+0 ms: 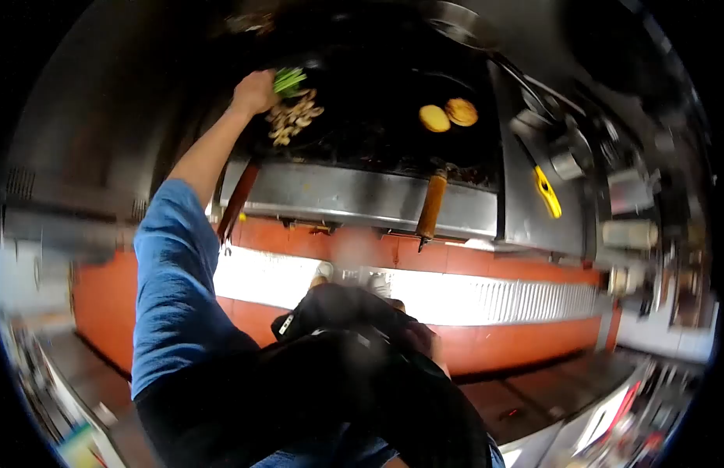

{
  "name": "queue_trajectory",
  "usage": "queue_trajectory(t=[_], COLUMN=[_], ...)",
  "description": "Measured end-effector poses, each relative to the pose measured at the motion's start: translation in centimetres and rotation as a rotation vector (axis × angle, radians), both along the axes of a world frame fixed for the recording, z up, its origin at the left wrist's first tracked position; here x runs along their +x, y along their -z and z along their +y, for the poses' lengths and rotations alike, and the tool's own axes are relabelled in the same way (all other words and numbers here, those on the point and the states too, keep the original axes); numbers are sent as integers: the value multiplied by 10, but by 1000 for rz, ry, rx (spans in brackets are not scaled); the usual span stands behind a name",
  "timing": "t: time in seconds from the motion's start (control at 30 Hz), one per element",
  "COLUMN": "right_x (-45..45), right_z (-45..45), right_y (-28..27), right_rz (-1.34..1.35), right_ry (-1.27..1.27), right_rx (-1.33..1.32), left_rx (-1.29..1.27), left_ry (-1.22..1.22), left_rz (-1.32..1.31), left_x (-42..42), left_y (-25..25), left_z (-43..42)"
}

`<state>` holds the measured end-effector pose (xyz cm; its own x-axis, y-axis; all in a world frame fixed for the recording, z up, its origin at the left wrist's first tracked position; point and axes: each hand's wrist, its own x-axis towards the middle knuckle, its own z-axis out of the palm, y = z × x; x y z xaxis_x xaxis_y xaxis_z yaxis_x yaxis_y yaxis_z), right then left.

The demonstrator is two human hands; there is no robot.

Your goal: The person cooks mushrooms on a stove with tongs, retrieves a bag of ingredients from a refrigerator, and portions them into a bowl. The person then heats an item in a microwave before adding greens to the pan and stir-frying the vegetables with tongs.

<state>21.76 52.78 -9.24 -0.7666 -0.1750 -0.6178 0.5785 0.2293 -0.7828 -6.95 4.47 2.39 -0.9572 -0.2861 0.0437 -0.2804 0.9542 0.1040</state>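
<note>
Head view: L hand [255,92] grasping greens [289,81], partly hidden; R hand [438,352] mostly hidden, can't tell grip.

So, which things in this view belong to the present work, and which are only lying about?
Belonging to the work:
green stalks in the left grip
sliced mushrooms beside them
possibly the two golden rounds

Apparently lying about:
yellow-handled utensil
black-handled pan

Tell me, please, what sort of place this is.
Likely a commercial kitchen: what look like sliced mushrooms lie on a dark cooking surface, the left hand holds green stalks by them, and a steel counter with a yellow-handled tool stands to the right.
</note>
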Motion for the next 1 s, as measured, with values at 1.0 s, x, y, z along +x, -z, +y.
queue_trajectory(t=[1.0], right_x=[521], right_z=[474], right_y=[102], right_rz=[-73], right_ry=[1098], right_rx=[1655], left_rx=[-197], left_ry=[374], left_rz=[616], left_x=[213], left_y=[-79], left_z=[65])
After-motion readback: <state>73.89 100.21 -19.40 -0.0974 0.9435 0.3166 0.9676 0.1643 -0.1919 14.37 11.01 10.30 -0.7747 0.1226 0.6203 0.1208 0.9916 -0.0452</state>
